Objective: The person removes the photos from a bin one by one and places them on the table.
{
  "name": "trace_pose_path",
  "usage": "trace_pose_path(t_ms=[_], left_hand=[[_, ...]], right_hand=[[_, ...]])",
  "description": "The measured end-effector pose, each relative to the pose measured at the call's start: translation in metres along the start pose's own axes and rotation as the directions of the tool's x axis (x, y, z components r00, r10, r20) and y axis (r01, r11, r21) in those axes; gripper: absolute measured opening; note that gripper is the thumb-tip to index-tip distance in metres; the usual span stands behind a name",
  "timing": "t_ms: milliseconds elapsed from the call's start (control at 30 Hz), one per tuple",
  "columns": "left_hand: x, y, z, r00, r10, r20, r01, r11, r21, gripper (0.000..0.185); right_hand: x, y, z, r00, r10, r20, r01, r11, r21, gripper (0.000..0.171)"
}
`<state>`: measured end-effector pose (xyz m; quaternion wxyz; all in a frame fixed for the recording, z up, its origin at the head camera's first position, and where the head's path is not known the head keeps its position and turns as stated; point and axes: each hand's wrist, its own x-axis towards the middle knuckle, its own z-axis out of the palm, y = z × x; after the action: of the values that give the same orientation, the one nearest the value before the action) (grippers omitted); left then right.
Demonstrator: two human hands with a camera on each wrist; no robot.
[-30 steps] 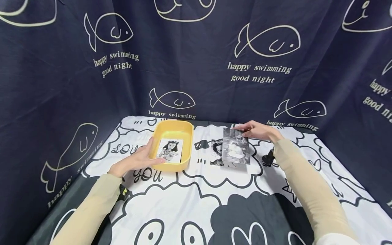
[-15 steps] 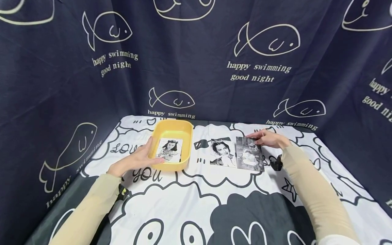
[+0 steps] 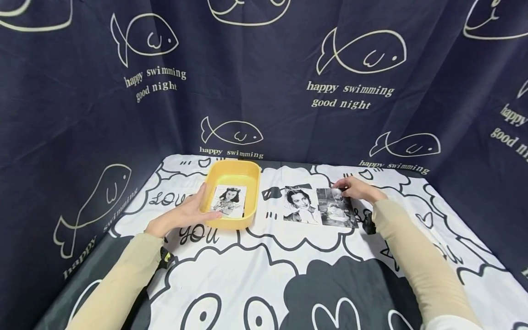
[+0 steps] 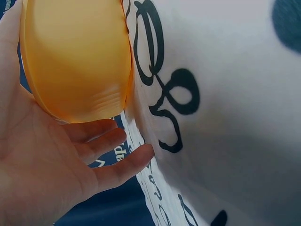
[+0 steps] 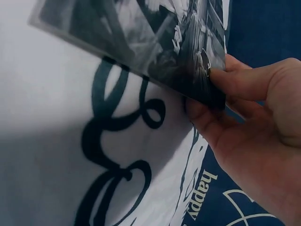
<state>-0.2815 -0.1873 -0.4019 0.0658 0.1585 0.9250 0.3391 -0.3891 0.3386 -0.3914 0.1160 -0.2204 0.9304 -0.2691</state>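
My left hand (image 3: 187,211) rests against the left side and near corner of a yellow plastic bin (image 3: 255,195), its thumb at the near rim. In the left wrist view, relaxed fingers (image 4: 124,167) extend past the outer wall of the bin. Inside the bin lies a black-and-white portrait photo (image 3: 231,201). My right hand (image 3: 358,189) pinches the far right corner of a darker black-and-white photo (image 3: 334,211) between thumb and fingers. That photo is tilted, at least one edge raised off the cloth. Just left of it, a second portrait photo (image 3: 300,206) lies flat.
A white cloth (image 3: 264,270) with black doodles and lettering covers the table. Dark blue curtains (image 3: 264,73) with printed fish close off the back and both sides. A dark strap shows under each wrist.
My right hand has carried the darker photo rightward and down, off the second portrait photo, which now shows whole. The left hand and the bin have stayed put.
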Motion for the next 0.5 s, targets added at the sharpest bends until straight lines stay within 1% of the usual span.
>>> trace_pose_path(t_ms=[100,200,267,400,500], left_hand=[[0.0003,0.0004,-0.0002,1.0,0.003,-0.002,-0.003,1.0,-0.002,0.118],[0.0003,0.0014,-0.0015,1.0,0.006,-0.011,-0.006,1.0,-0.006,0.117],[0.0002,0.0015,-0.0018,1.0,0.002,-0.014,-0.002,1.0,-0.005,0.118],[-0.0004,0.0011,-0.0013,1.0,-0.015,-0.004,0.015,1.0,0.01,0.12],[-0.0013,0.0017,-0.001,0.999,-0.033,0.008,0.033,0.999,0.013,0.121]], right_hand=[[0.0017,-0.0009,0.0006,1.0,0.01,-0.03,-0.012,0.997,-0.071,0.033],[0.0034,-0.0025,0.0005,0.997,0.044,-0.062,-0.051,0.991,-0.125,0.031],[0.0047,-0.0032,0.0013,0.993,0.077,-0.086,-0.089,0.986,-0.142,0.03],[0.0079,-0.0013,0.0059,0.986,0.109,-0.125,-0.127,0.98,-0.154,0.028],[0.0089,0.0013,0.0094,0.982,0.106,-0.159,-0.134,0.975,-0.175,0.025]])
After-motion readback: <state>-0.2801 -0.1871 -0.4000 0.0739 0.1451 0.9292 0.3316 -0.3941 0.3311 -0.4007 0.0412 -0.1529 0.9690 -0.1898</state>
